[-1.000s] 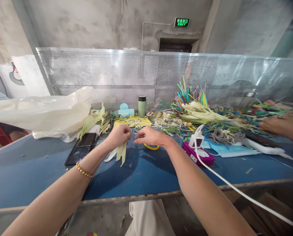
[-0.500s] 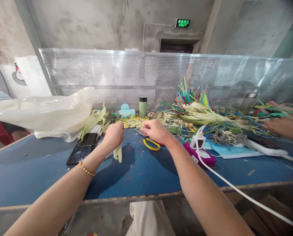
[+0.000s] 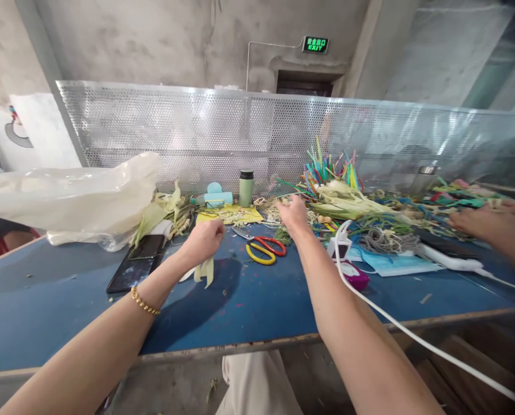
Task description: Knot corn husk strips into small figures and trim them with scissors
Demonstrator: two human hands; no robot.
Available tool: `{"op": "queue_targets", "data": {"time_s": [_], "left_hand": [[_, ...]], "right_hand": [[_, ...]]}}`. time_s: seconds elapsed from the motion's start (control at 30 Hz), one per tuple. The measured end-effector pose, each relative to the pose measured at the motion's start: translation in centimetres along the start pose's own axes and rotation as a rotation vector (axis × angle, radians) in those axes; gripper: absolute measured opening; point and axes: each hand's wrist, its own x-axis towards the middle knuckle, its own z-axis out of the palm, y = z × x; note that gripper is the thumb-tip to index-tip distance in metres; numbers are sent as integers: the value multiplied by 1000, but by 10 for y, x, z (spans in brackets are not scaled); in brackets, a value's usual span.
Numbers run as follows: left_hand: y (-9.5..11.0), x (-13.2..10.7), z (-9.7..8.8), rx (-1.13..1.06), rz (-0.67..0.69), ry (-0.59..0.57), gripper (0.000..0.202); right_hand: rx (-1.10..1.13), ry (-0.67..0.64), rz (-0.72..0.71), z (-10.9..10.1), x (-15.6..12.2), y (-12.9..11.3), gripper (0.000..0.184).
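Observation:
My left hand is closed on a small bunch of pale yellow-green husk strips that hang from the fist over the blue table. My right hand is stretched far forward into the pile of pale husk scraps at the back of the table; its fingers are curled down into the scraps, and I cannot see whether it holds anything. Scissors with yellow and red handles lie on the table between my two hands.
A black phone lies left, behind it a large plastic bag. A green flask stands before the perforated metal screen. A magenta device with a white cable, coloured strips and another person's hands are on the right.
My right hand left the strips near my left hand, passed over the scissors and reached forward into the scrap pile. My left hand kept hold of the strips, which bunched together.

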Motion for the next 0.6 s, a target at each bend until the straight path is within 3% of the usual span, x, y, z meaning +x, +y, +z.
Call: {"op": "queue_targets", "data": {"time_s": [0.07,0.13,0.2,0.4,0.6], "left_hand": [[1,0,1,-189,-12,-56,17],[0,1,2,-396,-1,-97,13],[-2,2,4,-575,4,-120,8],[-2,3,4,-727,-14,-133,7],[3,2,1,-795,-50,-111,10]], "right_hand": [[151,-121,-19,9,-11,-6,24],[265,-384,-146,17,-28,-19,21],[294,-518,-257,22,-43,-31,17],[262,-590,-352,22,-57,-39,13],[105,-507,-475,30,-56,-32,13]]}}
